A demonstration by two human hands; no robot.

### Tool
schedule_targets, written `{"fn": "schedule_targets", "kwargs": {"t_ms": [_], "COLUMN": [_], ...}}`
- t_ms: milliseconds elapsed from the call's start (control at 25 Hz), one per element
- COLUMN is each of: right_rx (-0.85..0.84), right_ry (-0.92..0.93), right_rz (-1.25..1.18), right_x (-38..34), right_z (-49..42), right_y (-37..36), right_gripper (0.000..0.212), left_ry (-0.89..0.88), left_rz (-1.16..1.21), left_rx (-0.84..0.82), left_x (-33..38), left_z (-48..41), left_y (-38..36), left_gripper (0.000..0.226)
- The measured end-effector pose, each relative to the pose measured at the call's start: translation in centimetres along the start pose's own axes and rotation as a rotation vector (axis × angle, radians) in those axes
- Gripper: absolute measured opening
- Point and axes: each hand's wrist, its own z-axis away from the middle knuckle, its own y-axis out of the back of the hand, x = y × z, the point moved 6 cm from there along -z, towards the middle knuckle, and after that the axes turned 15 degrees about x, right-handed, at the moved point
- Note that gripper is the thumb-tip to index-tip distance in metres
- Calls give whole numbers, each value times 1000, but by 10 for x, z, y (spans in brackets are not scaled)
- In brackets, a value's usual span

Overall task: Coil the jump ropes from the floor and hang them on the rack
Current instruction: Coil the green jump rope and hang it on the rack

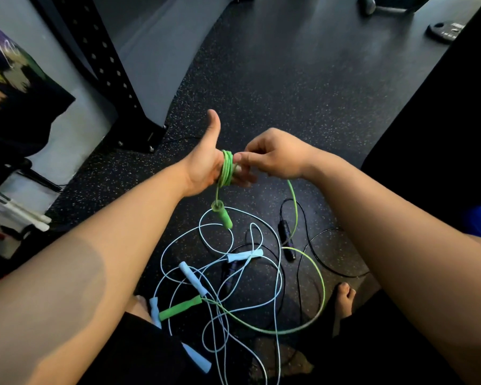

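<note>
Coils of a thin green plastic jump rope (227, 169) are wound round the straight fingers of the left hand (203, 168), thumb raised; the cord is pinched beside the coil by the right hand (272, 159). One green foam handle (224, 216) is hung below, and the rest is trailed onto the speckled black rubber floor (261, 93) among tangled pale blue ropes (242, 256) and black ropes (285, 232)

Smooth, glossy plastic sheen on the green cord (227, 169) at centre; the green handle (225, 216) and pale blue handles (192, 276) at 6 o'clock look matt and soft. Floor (261, 93): grainy, speckled matt rubber. At 10 o'clock, a perforated upright (103, 59) of matt black metal.
</note>
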Motion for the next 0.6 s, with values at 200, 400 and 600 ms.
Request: {"fn": "schedule_targets", "kwargs": {"t_ms": [200, 400, 600], "right_rx": [140, 246, 157], "right_ry": [84, -34, -191], "right_rz": [-40, -153, -279], "right_x": [2, 27, 38], "right_z": [1, 4, 9], "right_y": [11, -3, -38], "right_gripper": [42, 56, 39], "left_ry": [134, 44, -25], "left_rz": [15, 280, 716], "left_rx": [-232, -219, -132], "left_x": [-2, 18, 28], "left_z": [20, 28, 24], "left_y": [-13, -7, 8], "left_gripper": [134, 119, 120]}}
